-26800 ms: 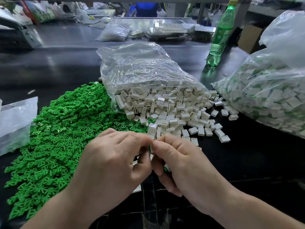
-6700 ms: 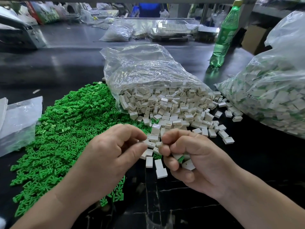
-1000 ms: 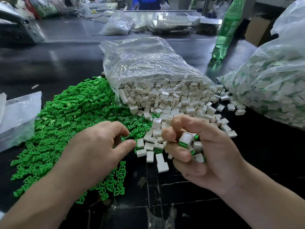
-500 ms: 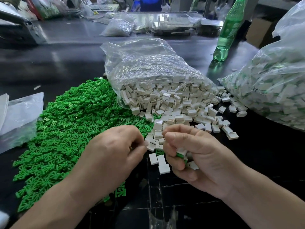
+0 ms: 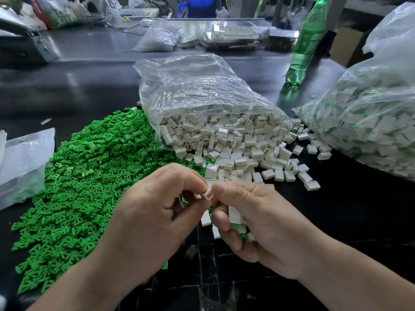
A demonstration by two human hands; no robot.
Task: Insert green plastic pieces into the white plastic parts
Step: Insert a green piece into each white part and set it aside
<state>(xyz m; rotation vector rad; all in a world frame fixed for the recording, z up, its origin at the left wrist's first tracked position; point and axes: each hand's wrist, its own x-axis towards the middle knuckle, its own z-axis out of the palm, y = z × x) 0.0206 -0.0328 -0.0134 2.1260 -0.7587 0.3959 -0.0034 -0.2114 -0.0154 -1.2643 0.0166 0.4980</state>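
Observation:
A wide heap of small green plastic pieces (image 5: 89, 176) covers the black table on the left. White plastic parts (image 5: 235, 149) spill from an open clear bag (image 5: 197, 93) in the middle. My left hand (image 5: 152, 212) and my right hand (image 5: 253, 218) meet at their fingertips over the table, both pinching one white part (image 5: 208, 194) between them. My right hand's curled fingers also hold several white parts with green in them (image 5: 238, 223). Whether my left fingers hold a green piece is hidden.
A large clear bag of white parts with green inside (image 5: 370, 122) fills the right side. A green bottle (image 5: 307, 41) stands behind it. A flat clear bag (image 5: 22, 162) lies at the left edge. More bags and boxes crowd the far side.
Both hands have risen slightly and closed together. The left fingertips now touch the white part that the right thumb and forefinger present; half a second ago the hands were a little apart.

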